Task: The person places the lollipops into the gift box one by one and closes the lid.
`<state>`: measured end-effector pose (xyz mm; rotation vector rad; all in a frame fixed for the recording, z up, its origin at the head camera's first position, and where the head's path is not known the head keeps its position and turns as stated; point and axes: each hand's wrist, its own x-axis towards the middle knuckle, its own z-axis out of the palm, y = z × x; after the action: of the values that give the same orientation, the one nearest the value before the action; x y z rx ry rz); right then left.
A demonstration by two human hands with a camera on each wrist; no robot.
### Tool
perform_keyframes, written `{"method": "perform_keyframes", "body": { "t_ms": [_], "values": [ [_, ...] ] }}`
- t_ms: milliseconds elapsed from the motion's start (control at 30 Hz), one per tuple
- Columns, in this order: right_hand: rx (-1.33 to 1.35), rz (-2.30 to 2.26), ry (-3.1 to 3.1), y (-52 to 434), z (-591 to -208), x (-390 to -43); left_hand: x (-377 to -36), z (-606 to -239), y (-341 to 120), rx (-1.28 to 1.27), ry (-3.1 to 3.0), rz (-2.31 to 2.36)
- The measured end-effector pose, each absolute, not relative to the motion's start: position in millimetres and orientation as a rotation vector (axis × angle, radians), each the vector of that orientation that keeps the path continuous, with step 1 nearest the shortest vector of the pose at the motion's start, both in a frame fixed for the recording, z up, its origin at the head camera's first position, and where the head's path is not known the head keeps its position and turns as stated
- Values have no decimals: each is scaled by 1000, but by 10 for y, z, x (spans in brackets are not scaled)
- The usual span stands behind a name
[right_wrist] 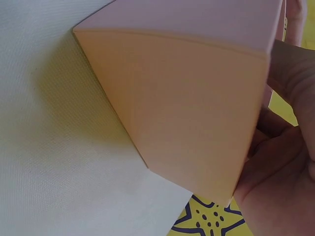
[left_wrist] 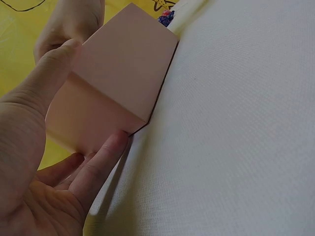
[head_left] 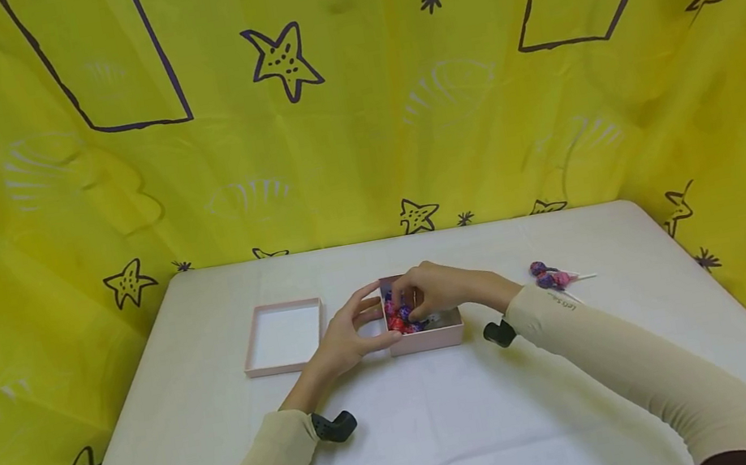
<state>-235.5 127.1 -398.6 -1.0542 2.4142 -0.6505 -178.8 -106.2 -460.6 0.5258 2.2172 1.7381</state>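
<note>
I see the lid (head_left: 283,336) lying flat left of the box (head_left: 427,336). My left hand (head_left: 350,339) cups the box's left wall, fingers half spread. My right hand (head_left: 436,288) curls inside over the lollipops (head_left: 402,316); its hold I cannot tell. 2 lollipops (head_left: 549,278) lie farther right, sticks pointing right.

the pink box (head_left: 427,336) is matt card, smooth-walled with crisp folded edges. the lid (head_left: 283,338) beside it has the same matt finish. the table (head_left: 451,433) carries a white cloth of fine woven texture. the lollipop wrappers (head_left: 549,278) near the right edge look glossy. the yellow backdrop (head_left: 352,104) is thin creased sheet with slight sheen.
</note>
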Motion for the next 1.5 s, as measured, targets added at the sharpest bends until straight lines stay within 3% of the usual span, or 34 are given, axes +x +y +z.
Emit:
{"method": "perform_keyframes", "body": {
  "t_ms": [800, 1500],
  "values": [
    [-1056, -624, 2408, 1298, -3907, -2310, -1762, -4598, -1053, 512, 2206, 1750],
    [-1185, -624, 2565, 1657, -3390, -2235, -1777, -4597, -1041, 496, 2229, 1748]
  ]
}}
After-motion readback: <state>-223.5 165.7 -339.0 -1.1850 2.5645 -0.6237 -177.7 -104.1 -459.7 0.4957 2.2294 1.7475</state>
